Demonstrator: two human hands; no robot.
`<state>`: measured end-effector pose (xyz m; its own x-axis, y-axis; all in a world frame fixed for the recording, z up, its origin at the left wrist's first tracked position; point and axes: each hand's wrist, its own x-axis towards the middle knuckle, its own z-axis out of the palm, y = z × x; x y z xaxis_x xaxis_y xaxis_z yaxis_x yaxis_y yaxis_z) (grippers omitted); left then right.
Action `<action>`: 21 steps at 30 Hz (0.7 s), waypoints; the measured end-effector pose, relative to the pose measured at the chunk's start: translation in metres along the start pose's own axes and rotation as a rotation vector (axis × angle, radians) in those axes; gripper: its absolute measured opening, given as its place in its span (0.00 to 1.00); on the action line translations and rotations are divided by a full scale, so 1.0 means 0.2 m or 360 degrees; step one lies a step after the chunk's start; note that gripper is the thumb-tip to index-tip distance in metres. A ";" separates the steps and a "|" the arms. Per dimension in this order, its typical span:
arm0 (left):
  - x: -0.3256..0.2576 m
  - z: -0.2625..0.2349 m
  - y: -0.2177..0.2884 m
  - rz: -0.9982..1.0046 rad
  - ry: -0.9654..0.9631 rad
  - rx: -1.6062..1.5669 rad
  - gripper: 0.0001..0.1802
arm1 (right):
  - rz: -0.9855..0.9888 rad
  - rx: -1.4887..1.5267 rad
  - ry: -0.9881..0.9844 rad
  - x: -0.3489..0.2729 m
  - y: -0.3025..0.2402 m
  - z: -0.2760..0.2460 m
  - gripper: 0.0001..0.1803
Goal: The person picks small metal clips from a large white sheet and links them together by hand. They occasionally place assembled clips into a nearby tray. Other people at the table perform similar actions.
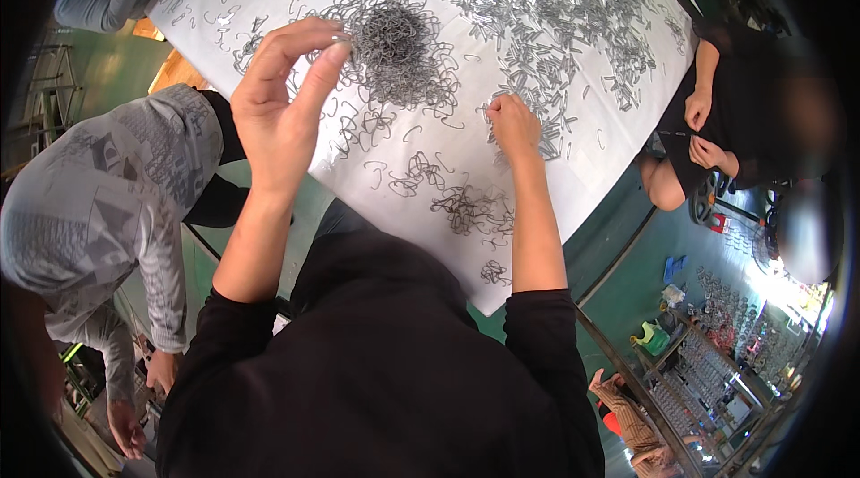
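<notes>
My left hand (285,100) is raised over the white-covered table, beside a dense pile of bent wire hooks (392,46). Its thumb and forefinger press together in a pinch; whatever may be between them is too small to make out. To the right, my right hand (516,127) has its fingers curled closed at the near edge of many small flat metal strips (537,66). What it holds, if anything, is hidden. Between my forearms lie smaller tangles of wire hooks (468,207), with single hooks scattered around them.
The white table cover (358,182) comes to a corner near my body. At the right sits a person in black with both hands (700,130) together. A person in a patterned grey top (107,182) bends at my left. Lower right stands a metal rack (708,379).
</notes>
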<state>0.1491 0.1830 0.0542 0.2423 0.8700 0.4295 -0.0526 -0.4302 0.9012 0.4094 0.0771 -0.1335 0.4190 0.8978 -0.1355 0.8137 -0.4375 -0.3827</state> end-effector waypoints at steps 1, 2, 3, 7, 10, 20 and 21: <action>0.00 -0.03 -0.01 0.0000 0.0041 -0.0004 0.05 | -0.0029 -0.0082 -0.0025 0.01 0.00 0.01 0.06; -0.01 -0.05 -0.01 -0.0039 0.0060 -0.0010 0.05 | -0.0042 -0.0112 -0.0015 0.00 0.00 0.01 0.06; -0.01 -0.08 -0.01 -0.0066 0.0076 -0.0013 0.05 | -0.0052 -0.0144 -0.0003 -0.02 -0.01 0.00 0.06; -0.04 -0.16 -0.04 -0.0131 0.0146 0.0001 0.05 | -0.0035 -0.0047 -0.0203 -0.16 -0.03 -0.09 0.05; -0.05 -0.20 -0.06 -0.0161 0.0171 0.0013 0.05 | -0.0098 0.0035 -0.0923 -0.27 -0.09 -0.16 0.09; -0.09 -0.27 0.00 -0.0268 0.0232 0.0042 0.07 | -0.0561 0.0081 -0.0087 0.24 -0.59 0.18 0.17; -0.10 -0.28 -0.01 -0.0248 0.0238 0.0062 0.07 | -0.0626 0.0023 0.0005 0.30 -0.61 0.18 0.17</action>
<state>0.0898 0.1803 0.0478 0.0982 0.9514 0.2917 0.0122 -0.2943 0.9556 0.3209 0.1852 -0.1287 0.0774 0.9966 0.0269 0.9067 -0.0591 -0.4175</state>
